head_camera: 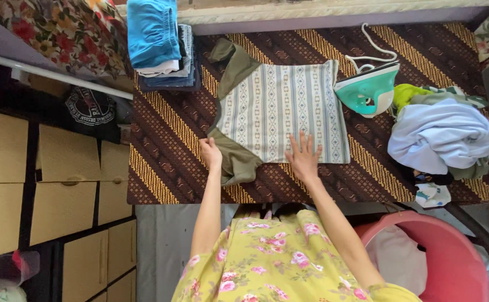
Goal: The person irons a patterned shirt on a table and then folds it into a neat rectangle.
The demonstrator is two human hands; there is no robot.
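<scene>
Centre of frame: striped shirt lying flat on counter. Left hand is pinching the olive sleeve; right hand is pressing flat, fingers spread, at the shirt's lower edge. Iron standing just right; bare counter at left.

You have a striped, patterned shirt with olive-green sleeves lying flat on the batik-covered table, folded into a rectangle, one sleeve tucked at its upper left corner, the other bunched at its lower left.

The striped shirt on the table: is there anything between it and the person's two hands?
Nothing visible. The right hand lies flat on the striped shirt, and the left hand grips its olive sleeve. The iron stands apart at the side.
</scene>
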